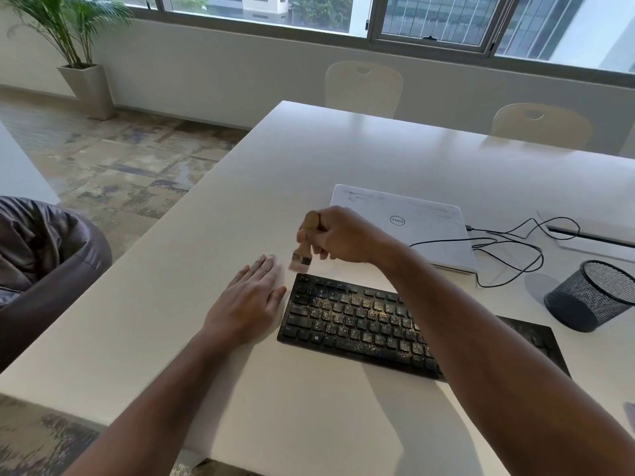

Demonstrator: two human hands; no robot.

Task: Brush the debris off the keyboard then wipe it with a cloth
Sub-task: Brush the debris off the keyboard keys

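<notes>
One black keyboard (pixel 360 324), its keys speckled with pale debris (pixel 364 316), lies on the white table (pixel 213 242) at about 5 o'clock from the view's centre, with the left hand (pixel 249 300) flat on the table just beside its 9 o'clock end, fingers straight and together. Just above the keyboard's 11 o'clock corner, the right hand (pixel 338 237) curls its fingers round one wooden-handled brush (pixel 304 245), bristles down. Farther off toward 1 and 3 o'clock sit one closed white laptop (pixel 405 225), one black cable (pixel 508 249) and one mesh cup (pixel 591 295), with two chairs (pixel 364 87) beyond.

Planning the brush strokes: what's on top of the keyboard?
Yellowish debris speckles the keys of the keyboard, thickest mid-board. The right forearm crosses over its right part, hiding the keys there.
</notes>
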